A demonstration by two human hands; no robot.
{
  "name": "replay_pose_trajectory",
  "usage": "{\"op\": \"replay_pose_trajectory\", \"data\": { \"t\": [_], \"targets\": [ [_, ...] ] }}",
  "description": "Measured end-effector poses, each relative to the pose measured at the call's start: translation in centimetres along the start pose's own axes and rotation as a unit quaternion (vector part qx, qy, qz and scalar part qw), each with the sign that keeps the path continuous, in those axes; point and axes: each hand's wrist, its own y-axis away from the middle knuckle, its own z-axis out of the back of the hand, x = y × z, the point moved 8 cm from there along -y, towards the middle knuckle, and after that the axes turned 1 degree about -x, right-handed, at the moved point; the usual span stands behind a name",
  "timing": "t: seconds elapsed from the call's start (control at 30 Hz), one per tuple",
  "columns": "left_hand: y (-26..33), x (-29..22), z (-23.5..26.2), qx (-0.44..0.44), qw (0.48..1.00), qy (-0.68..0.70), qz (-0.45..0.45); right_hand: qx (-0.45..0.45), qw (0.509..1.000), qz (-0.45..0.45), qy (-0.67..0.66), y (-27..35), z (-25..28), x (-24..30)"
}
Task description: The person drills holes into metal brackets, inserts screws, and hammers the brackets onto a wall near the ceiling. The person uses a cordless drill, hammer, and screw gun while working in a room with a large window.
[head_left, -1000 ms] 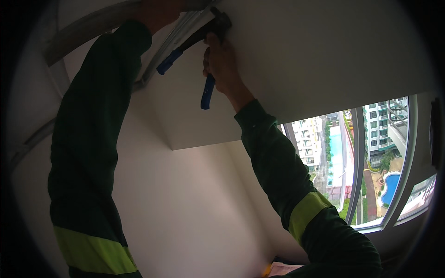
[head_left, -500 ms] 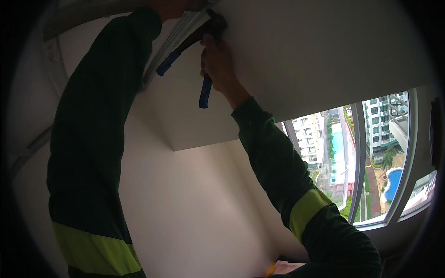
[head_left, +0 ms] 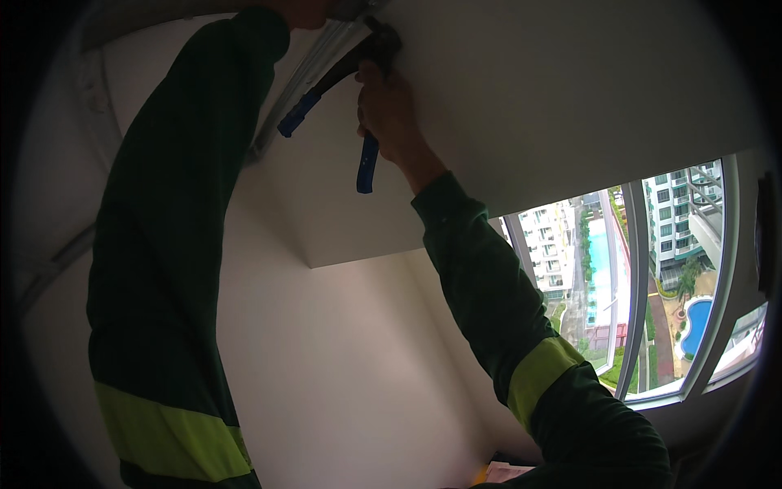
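High up, my right hand [head_left: 391, 110] is closed around one handle of a plier-like hand tool [head_left: 331, 76] with a dark body and blue grips. Its two handles are spread apart; one blue end sticks out below my fist, the other slants down to the left. The dark head of the tool is up against a metal channel [head_left: 287, 106] that runs along the edge of the pale ceiling board. My left hand [head_left: 305, 11] reaches up to the channel's upper end. The top edge of the picture and shadow hide its fingers.
A pale board [head_left: 529, 106] spans the upper right, above a light wall [head_left: 326, 350]. Curved metal framing [head_left: 96, 98] lies at the far left. On the right, a window [head_left: 631, 285] looks down on buildings and pools. Something pink [head_left: 507, 471] shows at the bottom.
The whole view has shifted very slightly. Both arms and the spread-handled tool keep the same pose at the metal channel.
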Motion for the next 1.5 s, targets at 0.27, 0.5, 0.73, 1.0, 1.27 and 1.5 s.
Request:
{"op": "replay_pose_trajectory", "data": {
  "t": [0.27, 0.5, 0.73, 1.0, 1.27, 1.5],
  "targets": [
    [0.3, -0.4, 0.7, -0.024, 1.000, 0.008, 0.001, 0.012, 1.000, 0.003, -0.008, -0.4, -0.2, -0.7],
    [0.2, -0.3, 0.9, 0.013, 1.000, 0.008, 0.026, -0.056, 0.986, 0.093, 0.125, -0.8, -0.4, 0.0],
    [-0.5, 0.6, -0.1, 0.172, 0.982, 0.025, 0.070, 0.030, 0.995, 0.017, -0.096, -1.3, -1.9, -1.8],
    [-1.2, 0.1, 0.0, 0.222, 0.971, 0.032, 0.084, -0.081, 0.981, 0.124, 0.126, -1.6, -0.1, -0.7],
    [-1.1, 0.1, 0.8, 0.225, 0.970, 0.041, 0.086, -0.074, 0.951, 0.156, 0.256, -0.4, -0.7, 1.4],
    [-1.0, -0.2, 1.0, 0.240, 0.964, 0.016, 0.114, 0.024, 0.986, 0.077, 0.149, -1.4, -1.3, 0.1]
  ]
}}
